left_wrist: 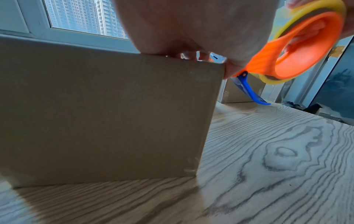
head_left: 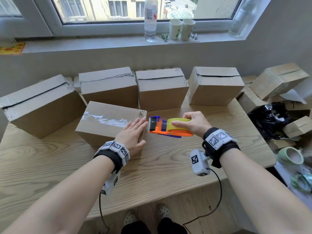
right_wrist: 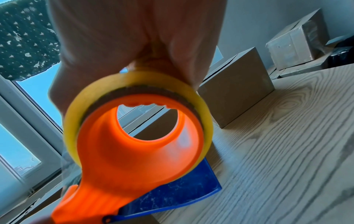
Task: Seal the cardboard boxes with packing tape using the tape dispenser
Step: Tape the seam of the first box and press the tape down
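Observation:
A cardboard box (head_left: 104, 120) stands near the front of the wooden table (head_left: 168, 166), with clear tape (head_left: 108, 119) running along its top seam. My left hand (head_left: 133, 132) lies flat on the box's right end, fingers straight, thumb over the near side. My right hand (head_left: 190, 122) grips the yellow tape roll of an orange and blue tape dispenser (head_left: 167, 126), held just right of the box, its cutter end close to my left fingertips. The wrist views show the box side (left_wrist: 107, 115) and the dispenser (right_wrist: 134, 139) from below.
Several more cardboard boxes (head_left: 162, 88) stand in a row behind, one at far left (head_left: 37, 105). Loose boxes (head_left: 278, 80), black plastic (head_left: 270, 119) and a green tape roll (head_left: 290, 156) lie at the right. A bottle (head_left: 150, 19) and paper cups (head_left: 182, 29) stand on the windowsill.

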Demonstrator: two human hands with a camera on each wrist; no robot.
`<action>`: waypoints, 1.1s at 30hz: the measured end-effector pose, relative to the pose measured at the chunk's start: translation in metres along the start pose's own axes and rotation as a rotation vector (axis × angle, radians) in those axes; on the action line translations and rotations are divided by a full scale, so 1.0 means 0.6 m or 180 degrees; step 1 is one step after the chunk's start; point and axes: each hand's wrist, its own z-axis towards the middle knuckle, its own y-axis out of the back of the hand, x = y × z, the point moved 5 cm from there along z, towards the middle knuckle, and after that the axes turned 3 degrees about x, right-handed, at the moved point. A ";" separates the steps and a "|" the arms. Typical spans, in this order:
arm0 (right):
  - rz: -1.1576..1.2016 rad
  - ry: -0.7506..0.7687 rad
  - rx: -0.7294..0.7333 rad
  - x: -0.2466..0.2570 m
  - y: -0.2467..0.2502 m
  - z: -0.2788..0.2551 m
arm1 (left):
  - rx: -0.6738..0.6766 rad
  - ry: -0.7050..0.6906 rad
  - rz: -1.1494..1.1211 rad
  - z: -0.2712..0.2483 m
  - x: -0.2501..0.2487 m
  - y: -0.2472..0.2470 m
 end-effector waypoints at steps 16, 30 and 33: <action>0.0139 -0.0063 0.0221 0.003 0.000 0.002 | 0.0045 -0.0012 0.0014 0.001 0.002 -0.003; 0.0276 -0.0204 0.0229 -0.014 -0.002 0.001 | 0.0002 -0.0045 0.0197 0.001 0.004 -0.008; 0.0221 -0.0300 0.0160 -0.021 0.007 0.003 | -0.0062 -0.0118 0.0270 -0.001 0.007 -0.011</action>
